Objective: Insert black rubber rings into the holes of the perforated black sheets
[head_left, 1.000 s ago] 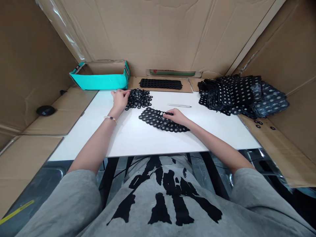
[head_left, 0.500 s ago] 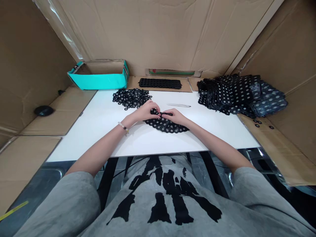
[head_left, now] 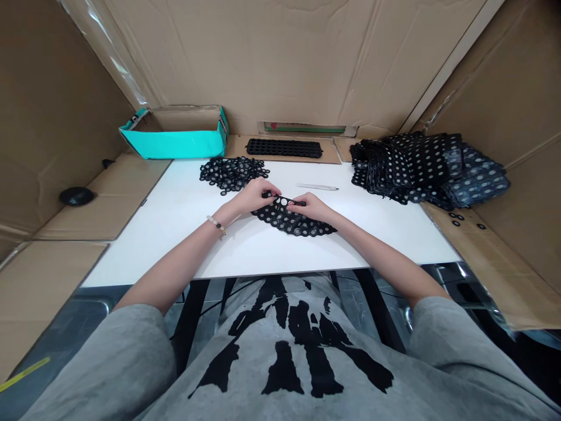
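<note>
A curved black sheet of rings with pale centres [head_left: 293, 224] lies on the white table [head_left: 153, 245], under both hands. My left hand [head_left: 256, 196] pinches at the sheet's upper edge. My right hand [head_left: 314, 206] rests on the sheet's right part and holds a thin black tool [head_left: 291, 202], its tip pointing towards my left fingers. A loose heap of black rings [head_left: 232, 174] lies just beyond my left hand, not touching it. The fingers hide part of the sheet.
A stack of black sheets with pale dots [head_left: 421, 169] stands at the right. Beyond the hands are a slim white pen-like tool [head_left: 316, 187], a black perforated strip [head_left: 284, 148] and a teal box [head_left: 175, 145]. Cardboard walls surround the table.
My left hand has moved from the loose heap over to the sheet, next to my right hand. The heap now shows fully. The right hand has barely moved.
</note>
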The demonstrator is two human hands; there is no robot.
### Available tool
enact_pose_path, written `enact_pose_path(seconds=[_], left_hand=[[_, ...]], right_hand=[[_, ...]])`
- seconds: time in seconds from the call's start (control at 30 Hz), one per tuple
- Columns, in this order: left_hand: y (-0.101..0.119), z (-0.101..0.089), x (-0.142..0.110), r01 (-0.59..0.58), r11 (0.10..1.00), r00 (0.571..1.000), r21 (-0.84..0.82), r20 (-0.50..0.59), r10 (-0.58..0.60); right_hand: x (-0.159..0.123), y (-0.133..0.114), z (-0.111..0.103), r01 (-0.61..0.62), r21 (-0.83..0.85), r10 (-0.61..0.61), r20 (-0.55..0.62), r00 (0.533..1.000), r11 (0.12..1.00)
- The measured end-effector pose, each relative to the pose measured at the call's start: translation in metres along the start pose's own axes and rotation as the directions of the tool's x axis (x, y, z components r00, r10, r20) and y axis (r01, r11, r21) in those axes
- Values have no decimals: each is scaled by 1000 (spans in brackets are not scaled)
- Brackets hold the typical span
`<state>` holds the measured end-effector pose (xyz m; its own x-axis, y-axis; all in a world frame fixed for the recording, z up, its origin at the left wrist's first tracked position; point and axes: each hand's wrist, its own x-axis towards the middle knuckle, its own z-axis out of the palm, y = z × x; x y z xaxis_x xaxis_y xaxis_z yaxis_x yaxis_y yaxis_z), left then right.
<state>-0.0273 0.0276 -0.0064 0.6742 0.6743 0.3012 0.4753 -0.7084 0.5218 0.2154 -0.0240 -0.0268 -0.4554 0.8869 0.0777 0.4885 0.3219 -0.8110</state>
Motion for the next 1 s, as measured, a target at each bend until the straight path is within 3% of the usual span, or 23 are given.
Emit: enact_pose_path(seconds=[0.2, 0.33, 0.4, 0.53, 0.6, 0.83, 0.9, 1.0], left_hand=[[4, 13, 5, 172, 981, 983, -85, -55, -177], [-15, 2, 8, 267, 942, 944, -204, -139, -298], [-31, -13, 8, 341, 906, 866, -251, -291, -406], [-62, -42, 2, 406, 863, 644, -300, -576, -503], [-72, -47, -1, 415, 862, 600, -292, -625, -500], [-80, -46, -4, 431, 898, 654, -86, -656, -376], [-77, -50, -6, 409, 912, 713, -26, -614, -338], [-71, -52, -9, 346, 935, 844, 76, -460, -275]], right_hand=[[0, 1, 0, -9, 6, 9, 4, 1000, 1000], [1, 3, 0, -8, -28, 7, -26, 1000, 1000], [1, 3, 0, -5, -32, 4, -24, 1000, 999], [0, 3, 0, -15, -20, 15, -1, 1000, 1000], [0, 3, 0, -24, -13, 24, -8, 1000, 1000], [0, 3, 0, -23, -16, 23, 1, 1000, 1000], [0, 3, 0, -22, -17, 22, 1, 1000, 1000], [0, 4, 0, -14, -15, 14, -3, 1000, 1000]])
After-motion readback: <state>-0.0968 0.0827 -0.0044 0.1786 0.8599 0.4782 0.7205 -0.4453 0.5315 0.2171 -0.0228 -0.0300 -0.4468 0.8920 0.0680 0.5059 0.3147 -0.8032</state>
